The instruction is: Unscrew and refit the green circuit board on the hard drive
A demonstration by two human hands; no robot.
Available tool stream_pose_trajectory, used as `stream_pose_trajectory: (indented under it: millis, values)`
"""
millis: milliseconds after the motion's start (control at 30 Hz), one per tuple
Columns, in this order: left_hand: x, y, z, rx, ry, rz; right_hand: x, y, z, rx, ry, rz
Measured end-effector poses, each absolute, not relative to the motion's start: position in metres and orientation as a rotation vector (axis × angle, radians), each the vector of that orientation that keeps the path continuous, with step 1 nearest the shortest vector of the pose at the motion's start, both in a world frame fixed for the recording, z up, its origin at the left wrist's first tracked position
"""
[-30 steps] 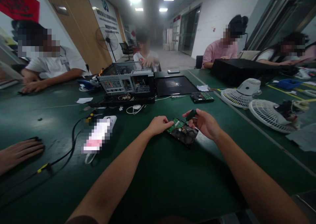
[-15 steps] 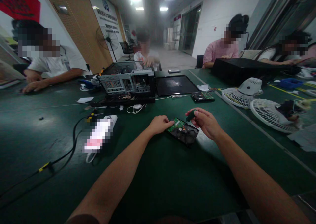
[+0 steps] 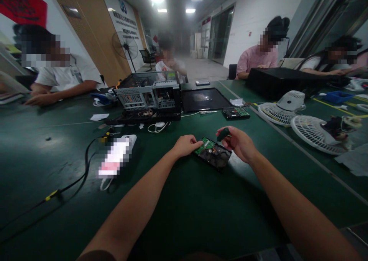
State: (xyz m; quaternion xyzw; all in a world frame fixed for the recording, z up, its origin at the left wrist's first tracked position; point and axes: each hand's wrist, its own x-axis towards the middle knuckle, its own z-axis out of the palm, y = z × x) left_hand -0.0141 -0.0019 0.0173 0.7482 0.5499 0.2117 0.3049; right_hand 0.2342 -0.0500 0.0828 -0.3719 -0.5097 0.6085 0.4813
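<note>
A hard drive (image 3: 214, 155) with a green circuit board on its upper face lies on the green table in front of me. My left hand (image 3: 186, 144) grips its left end, thumb on top and fingers curled along the far edge. My right hand (image 3: 240, 142) is raised at the drive's right end, pinching a small dark green piece (image 3: 223, 134) between thumb and fingers. That piece is held just above the far right corner of the drive. Its exact kind cannot be made out.
An opened computer case (image 3: 148, 99) stands beyond, with a black panel (image 3: 202, 99) and a second hard drive (image 3: 236, 113) beside it. White fan parts (image 3: 316, 134) lie at right. A phone (image 3: 116, 157) and black cable (image 3: 86, 165) are at left. Other people sit around the table.
My hands and the hard drive stay almost still; the dark green piece has turned slightly in my right fingers. Across the table, a person's hand has moved, and the person at left has shifted both hands.
</note>
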Motion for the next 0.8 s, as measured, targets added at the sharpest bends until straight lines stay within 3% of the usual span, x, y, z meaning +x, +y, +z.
stream_pose_trajectory:
  millis: [800]
  values:
    - [-0.0148,-0.0019,0.0166,1.989,1.448,0.569,0.2354,-0.0490,0.0809,-0.838,-1.266,1.528]
